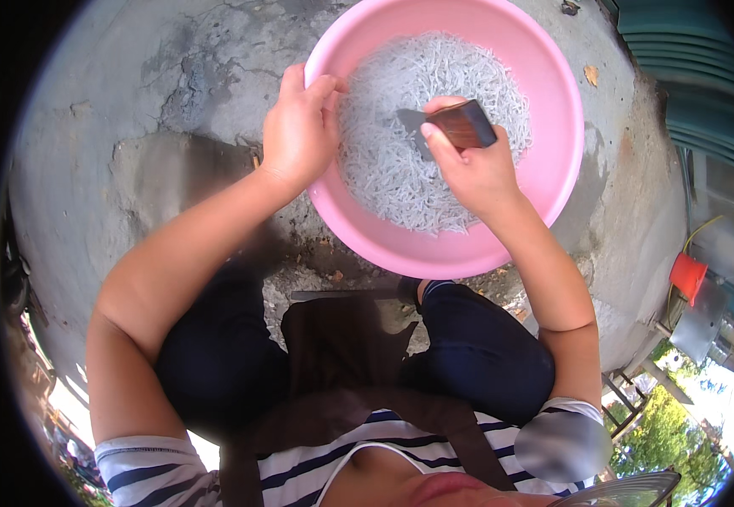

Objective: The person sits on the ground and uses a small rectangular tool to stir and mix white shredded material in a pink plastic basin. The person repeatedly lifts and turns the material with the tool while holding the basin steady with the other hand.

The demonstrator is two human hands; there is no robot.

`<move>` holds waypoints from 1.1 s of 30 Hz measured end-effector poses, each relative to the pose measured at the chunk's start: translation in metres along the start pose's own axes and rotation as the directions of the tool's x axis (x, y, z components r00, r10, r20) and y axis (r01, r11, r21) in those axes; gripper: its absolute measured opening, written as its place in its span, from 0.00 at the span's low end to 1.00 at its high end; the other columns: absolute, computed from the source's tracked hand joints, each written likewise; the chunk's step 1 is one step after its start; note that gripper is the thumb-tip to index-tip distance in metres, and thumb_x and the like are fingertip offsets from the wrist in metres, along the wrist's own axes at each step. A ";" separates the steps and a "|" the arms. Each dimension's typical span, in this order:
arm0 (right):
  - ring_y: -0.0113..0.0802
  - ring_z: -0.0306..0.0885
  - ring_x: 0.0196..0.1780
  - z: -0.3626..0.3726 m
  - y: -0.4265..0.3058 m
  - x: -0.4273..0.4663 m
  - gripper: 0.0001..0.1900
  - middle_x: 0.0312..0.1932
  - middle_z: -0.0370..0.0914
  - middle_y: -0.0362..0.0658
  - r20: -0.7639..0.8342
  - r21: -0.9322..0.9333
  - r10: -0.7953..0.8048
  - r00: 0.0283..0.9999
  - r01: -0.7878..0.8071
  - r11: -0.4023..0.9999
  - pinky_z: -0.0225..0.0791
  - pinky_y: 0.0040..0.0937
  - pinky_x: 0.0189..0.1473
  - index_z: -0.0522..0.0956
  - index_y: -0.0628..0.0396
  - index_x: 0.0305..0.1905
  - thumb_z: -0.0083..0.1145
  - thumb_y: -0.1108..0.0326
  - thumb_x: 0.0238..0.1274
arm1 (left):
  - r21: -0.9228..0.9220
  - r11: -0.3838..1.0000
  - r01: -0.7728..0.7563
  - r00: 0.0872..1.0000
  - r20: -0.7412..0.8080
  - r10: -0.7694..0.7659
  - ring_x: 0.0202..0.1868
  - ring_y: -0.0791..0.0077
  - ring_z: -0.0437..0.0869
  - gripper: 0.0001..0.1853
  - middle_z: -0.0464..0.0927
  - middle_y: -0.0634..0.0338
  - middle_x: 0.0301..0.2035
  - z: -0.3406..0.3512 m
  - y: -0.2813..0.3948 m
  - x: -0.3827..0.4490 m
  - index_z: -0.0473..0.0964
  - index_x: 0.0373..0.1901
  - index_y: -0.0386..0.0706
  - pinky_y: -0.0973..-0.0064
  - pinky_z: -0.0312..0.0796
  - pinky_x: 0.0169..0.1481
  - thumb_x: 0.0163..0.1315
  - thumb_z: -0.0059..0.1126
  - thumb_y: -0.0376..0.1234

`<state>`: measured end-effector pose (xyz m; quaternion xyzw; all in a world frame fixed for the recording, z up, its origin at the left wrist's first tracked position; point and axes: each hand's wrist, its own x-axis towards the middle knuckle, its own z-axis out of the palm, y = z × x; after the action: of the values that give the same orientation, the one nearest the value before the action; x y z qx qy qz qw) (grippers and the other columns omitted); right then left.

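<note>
A round pink plastic basin point(462, 256) holds a heap of thin whitish shreds point(398, 190); whether they lie in liquid I cannot tell. My left hand point(306, 130) grips the basin's left rim, with its fingers bent over the edge. Above the middle of the heap, my right hand point(471, 158) is closed around a dark brown wooden handle or block point(462, 125). A flat grey piece point(414, 123), perhaps a blade, shows beside that hand's fingers, over the shreds. Its far end is hard to make out.
Cracked grey concrete point(88, 146) lies around the basin, with a dry leaf point(590, 75) on it. Green corrugated sheets point(690, 76) stand at the upper right. A red container point(688, 279) is at the right edge. My bent knees are just below the basin.
</note>
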<state>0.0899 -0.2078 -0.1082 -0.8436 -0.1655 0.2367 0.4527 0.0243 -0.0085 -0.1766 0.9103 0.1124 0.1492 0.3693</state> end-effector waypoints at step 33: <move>0.21 0.75 0.40 -0.029 0.023 0.100 0.09 0.36 0.80 0.36 -0.056 -0.283 -0.196 0.979 0.173 0.944 0.69 0.24 0.44 0.78 0.54 0.44 0.61 0.68 0.60 | -0.030 0.999 0.018 1.000 0.012 -0.018 0.36 0.49 0.80 0.09 0.70 0.50 0.45 -0.002 0.002 0.005 0.75 0.39 0.46 0.59 0.74 0.42 0.59 0.50 0.25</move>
<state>0.1905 -0.1901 -0.1385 -0.8884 -0.2561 0.1324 0.3572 0.0282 -0.0078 -0.1729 0.9045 0.1162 0.1420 0.3850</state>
